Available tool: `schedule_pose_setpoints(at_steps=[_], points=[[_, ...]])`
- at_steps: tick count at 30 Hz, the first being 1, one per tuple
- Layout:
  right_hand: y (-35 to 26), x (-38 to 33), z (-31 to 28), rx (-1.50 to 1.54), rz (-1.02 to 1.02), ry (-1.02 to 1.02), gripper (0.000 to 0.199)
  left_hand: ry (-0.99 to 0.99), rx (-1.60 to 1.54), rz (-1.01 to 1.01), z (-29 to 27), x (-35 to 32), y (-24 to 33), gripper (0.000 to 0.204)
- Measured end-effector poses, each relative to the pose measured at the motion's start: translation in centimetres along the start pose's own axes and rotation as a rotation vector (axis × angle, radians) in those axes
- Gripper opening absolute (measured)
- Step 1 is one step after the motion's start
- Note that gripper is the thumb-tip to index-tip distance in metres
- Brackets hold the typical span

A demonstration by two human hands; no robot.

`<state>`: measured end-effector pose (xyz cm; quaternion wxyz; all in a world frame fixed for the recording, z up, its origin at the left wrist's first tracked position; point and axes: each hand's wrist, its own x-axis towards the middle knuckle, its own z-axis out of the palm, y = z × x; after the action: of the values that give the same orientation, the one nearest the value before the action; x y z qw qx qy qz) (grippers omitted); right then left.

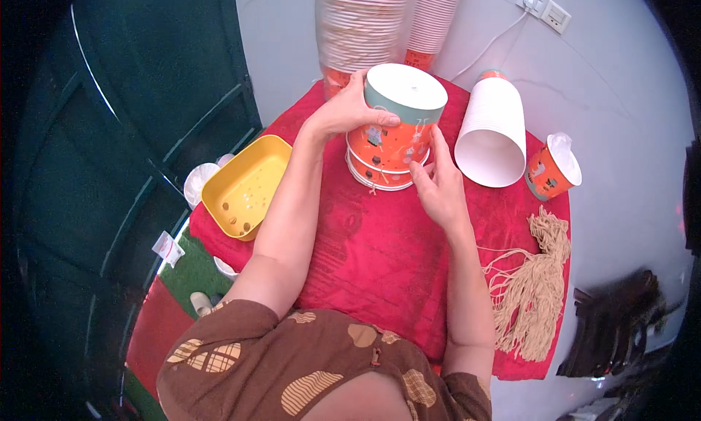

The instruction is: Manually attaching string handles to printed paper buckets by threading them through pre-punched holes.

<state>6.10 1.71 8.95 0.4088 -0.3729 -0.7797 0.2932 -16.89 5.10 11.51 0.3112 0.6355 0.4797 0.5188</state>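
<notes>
An orange and teal printed paper bucket (394, 145) stands upside down in front of me, its white base up. It sits over at least one more bucket, whose white rim shows below. Short string ends hang at the front of the rims. My left hand (345, 110) grips its left side near the top, thumb across the teal band and the other fingers partly hidden behind. On the right side, my right hand (443, 187) holds the wall with its fingers, the thumb close to the lower rims.
A red cloth (365, 268) covers the table. Tall bucket stacks (363, 27) stand behind. To the right are a white nested stack lying down (491, 114), a small orange cup (548, 176) and a beige string bundle (537, 297). A yellow basin (255, 169) with coins is left.
</notes>
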Motion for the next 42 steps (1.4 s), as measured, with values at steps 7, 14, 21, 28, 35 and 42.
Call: schedule_pose_setpoints(at_steps=[7, 14, 21, 28, 35, 42], points=[[-0.4, 0.0, 0.0, -0.011, 0.055, -0.030, 0.070, 0.009, -0.003, -0.012, -0.2, -0.1, -0.1, 0.124], [0.4, 0.2, 0.1, 0.002, -0.011, 0.009, 0.071, -0.040, 0.001, -0.018, -0.1, -0.2, 0.0, 0.115], [0.9, 0.2, 0.3, -0.027, -0.016, -0.006, 0.073, -0.106, -0.046, 0.003, -0.1, -0.7, 1.1, 0.108], [1.2, 0.2, 0.5, -0.066, 0.001, -0.008, 0.076, -0.032, 0.019, 0.050, 0.2, -0.2, -0.6, 0.107], [2.3, 0.7, -0.1, -0.015, -0.018, 0.042, 0.073, 0.090, 0.146, 0.039, 2.1, 1.1, -1.0, 0.113], [5.2, 1.4, -0.2, -0.052, -0.065, 0.192, 0.065, 0.261, 0.325, -0.051, 4.4, 0.9, 0.7, 0.115]])
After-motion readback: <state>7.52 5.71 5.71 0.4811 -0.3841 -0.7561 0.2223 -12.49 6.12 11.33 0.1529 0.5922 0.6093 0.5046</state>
